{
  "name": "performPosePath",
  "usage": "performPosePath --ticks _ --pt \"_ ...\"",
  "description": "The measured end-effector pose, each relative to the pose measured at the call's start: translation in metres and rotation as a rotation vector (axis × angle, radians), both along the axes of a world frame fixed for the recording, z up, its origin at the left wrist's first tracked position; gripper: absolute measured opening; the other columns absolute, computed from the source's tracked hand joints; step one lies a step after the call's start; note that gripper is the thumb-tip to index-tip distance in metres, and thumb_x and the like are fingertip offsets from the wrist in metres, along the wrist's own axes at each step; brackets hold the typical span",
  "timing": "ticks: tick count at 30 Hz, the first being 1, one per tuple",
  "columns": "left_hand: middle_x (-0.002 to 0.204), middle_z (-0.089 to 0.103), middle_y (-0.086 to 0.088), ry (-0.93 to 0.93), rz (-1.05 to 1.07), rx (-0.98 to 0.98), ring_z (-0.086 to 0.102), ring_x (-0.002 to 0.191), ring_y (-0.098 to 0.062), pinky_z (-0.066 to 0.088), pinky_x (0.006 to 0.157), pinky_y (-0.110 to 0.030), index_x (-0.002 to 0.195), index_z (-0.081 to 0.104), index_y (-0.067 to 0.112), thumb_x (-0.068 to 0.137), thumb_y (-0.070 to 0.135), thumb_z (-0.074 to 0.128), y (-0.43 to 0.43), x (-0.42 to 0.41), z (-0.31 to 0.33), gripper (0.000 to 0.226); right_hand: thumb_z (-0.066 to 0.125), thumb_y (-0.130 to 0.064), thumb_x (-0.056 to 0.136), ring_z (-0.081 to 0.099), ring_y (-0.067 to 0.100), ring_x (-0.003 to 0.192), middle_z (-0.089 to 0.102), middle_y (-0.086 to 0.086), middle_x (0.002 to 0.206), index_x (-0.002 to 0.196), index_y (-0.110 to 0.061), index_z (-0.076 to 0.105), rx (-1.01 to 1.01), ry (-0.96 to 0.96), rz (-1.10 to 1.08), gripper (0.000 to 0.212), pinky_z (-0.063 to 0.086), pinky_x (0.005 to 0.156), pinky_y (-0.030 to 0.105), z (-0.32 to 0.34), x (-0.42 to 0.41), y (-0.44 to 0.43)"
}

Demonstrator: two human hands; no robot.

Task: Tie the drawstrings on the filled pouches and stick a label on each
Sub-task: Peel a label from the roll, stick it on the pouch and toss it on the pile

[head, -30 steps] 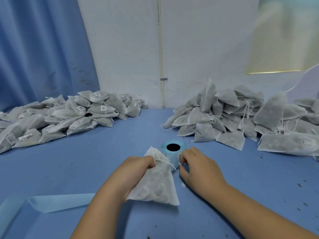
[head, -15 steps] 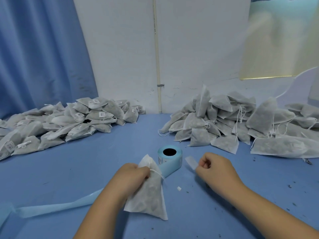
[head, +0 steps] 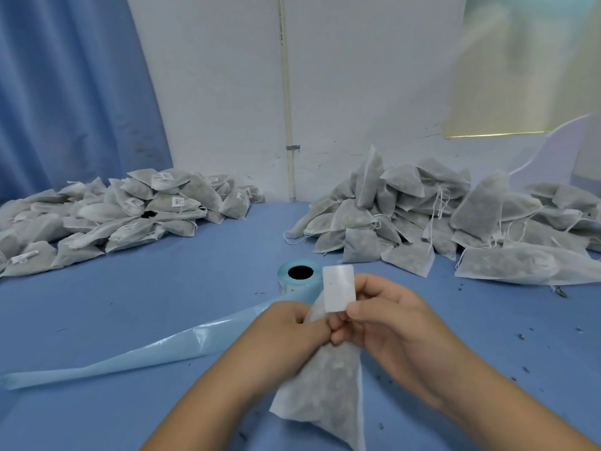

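Left hand grips pouch — right hand pinches label.

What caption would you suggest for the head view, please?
The left hand grips a filled pouch while the right hand pinches a white label at its top.

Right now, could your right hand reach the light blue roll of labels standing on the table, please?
Probably yes: the light blue roll of labels stands just beyond the right hand, with nothing blocking the way. But that hand is pinching a white rectangular label, so it is not free.
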State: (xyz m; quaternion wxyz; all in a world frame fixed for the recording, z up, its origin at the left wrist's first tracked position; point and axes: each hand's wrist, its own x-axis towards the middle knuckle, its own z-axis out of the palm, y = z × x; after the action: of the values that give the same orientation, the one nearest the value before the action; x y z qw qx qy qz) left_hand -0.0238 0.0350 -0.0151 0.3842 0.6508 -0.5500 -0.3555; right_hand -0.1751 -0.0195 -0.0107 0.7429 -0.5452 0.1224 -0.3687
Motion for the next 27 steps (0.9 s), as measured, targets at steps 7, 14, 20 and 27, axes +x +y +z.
performPosePath --ticks 7,14,20,27 --pt "0.072 0.057 -0.005 0.275 -0.079 0.079 0.055 0.067 -0.019 0.044 0.065 -0.026 0.073 0.063 0.016 0.067 0.021 0.064 0.002 -0.004 -0.003 0.008 0.060 -0.007 0.069 0.058 0.021 0.071 0.060 0.016 0.077 0.087 0.003 0.067 0.043 0.002 -0.162 0.022 0.054 0.066 0.027 -0.005 -0.003 -0.007" --pt "0.063 0.059 -0.006 0.389 0.005 0.132 0.056 0.052 -0.018 0.042 0.053 -0.022 0.053 0.061 0.017 0.061 0.017 0.061 0.000 -0.004 -0.004 0.008 0.065 -0.003 0.077 0.057 0.010 0.067 0.064 -0.003 0.074 0.080 -0.021 0.069 -0.386 0.311 -0.555 0.018 0.050 0.069 0.028 -0.003 -0.009 -0.003" --pt "0.070 0.057 -0.011 0.427 0.041 0.150 0.055 0.059 -0.023 0.042 0.056 -0.026 0.071 0.058 0.010 0.059 0.018 0.062 0.000 0.000 -0.003 0.015 0.058 -0.006 0.076 0.055 0.006 0.076 0.056 -0.013 0.081 0.083 -0.023 0.063 -1.136 0.496 -0.849 0.019 0.043 0.068 0.019 -0.007 -0.013 -0.002" --pt "0.073 0.060 -0.011 0.490 0.004 0.104 0.058 0.066 -0.023 0.044 0.062 -0.028 0.070 0.064 0.011 0.062 0.015 0.063 0.001 -0.001 -0.001 0.009 0.072 -0.004 0.066 0.055 0.020 0.064 0.056 -0.002 0.076 0.081 -0.015 0.068 -1.486 0.735 -0.774 0.019 0.042 0.053 0.028 -0.009 -0.009 0.001"
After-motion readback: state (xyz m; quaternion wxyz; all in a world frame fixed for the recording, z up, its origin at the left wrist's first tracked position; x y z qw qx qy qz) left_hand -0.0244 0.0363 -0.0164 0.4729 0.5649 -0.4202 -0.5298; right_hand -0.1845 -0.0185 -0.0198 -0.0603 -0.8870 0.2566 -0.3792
